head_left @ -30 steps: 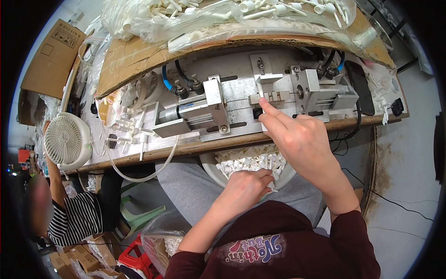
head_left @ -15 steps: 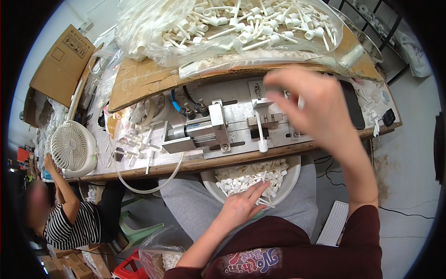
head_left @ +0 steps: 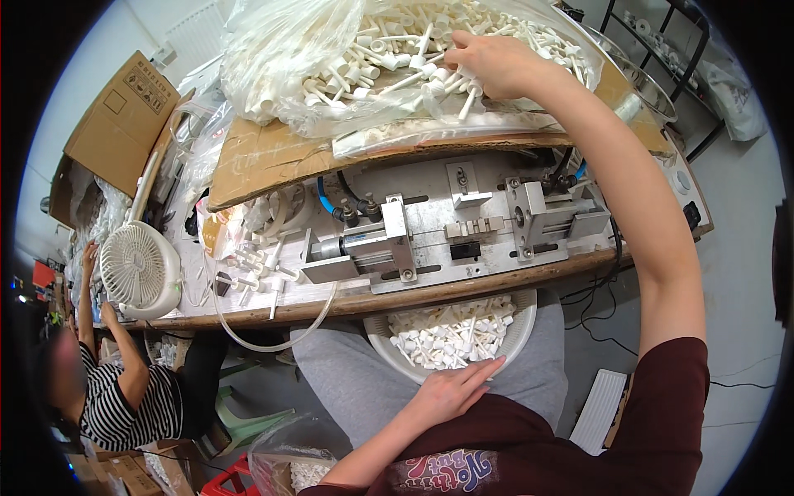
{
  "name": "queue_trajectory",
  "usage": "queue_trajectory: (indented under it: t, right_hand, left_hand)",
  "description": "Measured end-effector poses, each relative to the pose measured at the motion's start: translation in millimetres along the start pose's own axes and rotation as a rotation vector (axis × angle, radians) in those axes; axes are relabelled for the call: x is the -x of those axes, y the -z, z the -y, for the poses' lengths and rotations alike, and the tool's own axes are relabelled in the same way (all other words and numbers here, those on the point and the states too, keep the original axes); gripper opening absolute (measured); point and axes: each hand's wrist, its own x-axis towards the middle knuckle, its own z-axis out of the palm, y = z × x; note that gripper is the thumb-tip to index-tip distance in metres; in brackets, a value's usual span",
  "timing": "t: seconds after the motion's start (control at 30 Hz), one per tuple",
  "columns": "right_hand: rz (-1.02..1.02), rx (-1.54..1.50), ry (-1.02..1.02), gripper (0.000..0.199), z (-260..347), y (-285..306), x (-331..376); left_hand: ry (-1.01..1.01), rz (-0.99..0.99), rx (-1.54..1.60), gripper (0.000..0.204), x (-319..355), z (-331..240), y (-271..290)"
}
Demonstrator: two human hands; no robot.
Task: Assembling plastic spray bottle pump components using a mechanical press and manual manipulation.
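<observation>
Head view: the right hand (head_left: 496, 62) reaches far forward into the clear plastic bag of white stemmed plastic parts (head_left: 372, 58), fingers curled among them; whether they grip 1 I cannot tell. This looks like the picking-up step. The left hand (head_left: 451, 388) rests flat, fingers together, on the white round basin (head_left: 521, 331) in the lap.

White plastic parts (head_left: 389, 50), maroon sleeve (head_left: 670, 405)
</observation>
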Motion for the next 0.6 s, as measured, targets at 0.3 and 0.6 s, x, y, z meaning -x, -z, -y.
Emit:
queue_trajectory:
  t: [0.3,0.6]
  right_hand:
    - [-0.001,-0.159,-0.009,0.030,-24,0,-12]
    - [0.189,-0.563,-0.214,0.044,-12,11,-9]
  left_hand:
    - [0.010,-0.039,-0.008,0.063,6,13,1]
    - [0.032,-0.003,-0.012,0.059,10,14,-4]
